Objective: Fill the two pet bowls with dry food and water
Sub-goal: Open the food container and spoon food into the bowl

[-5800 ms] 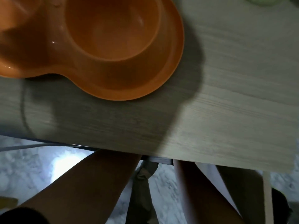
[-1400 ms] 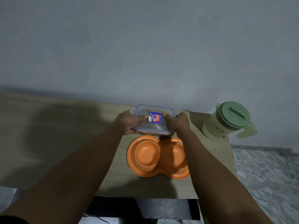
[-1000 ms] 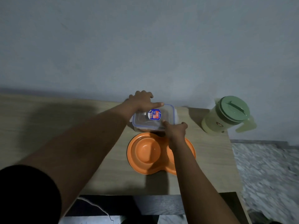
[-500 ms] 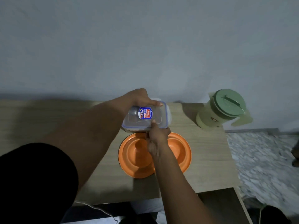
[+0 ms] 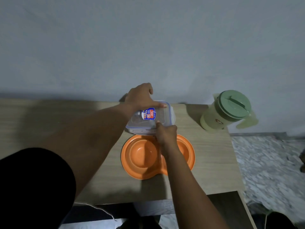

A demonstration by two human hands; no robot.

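Left hand [image 5: 140,96] grips clear lidded food container [image 5: 162,115] from far side, thumb across lid. Right hand [image 5: 166,133] pinches its near edge. Container just behind orange double bowl [image 5: 142,156], both wells dry. Green-lidded jug [image 5: 226,111] upright at right on desk [image 5: 211,154].

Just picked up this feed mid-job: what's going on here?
A person is working on the clear lidded container on the table. The left hand grips its far side; the right hand pinches the near edge of the lid. The orange double bowl in front shows no food or water. The green pitcher stands lidded, untouched.
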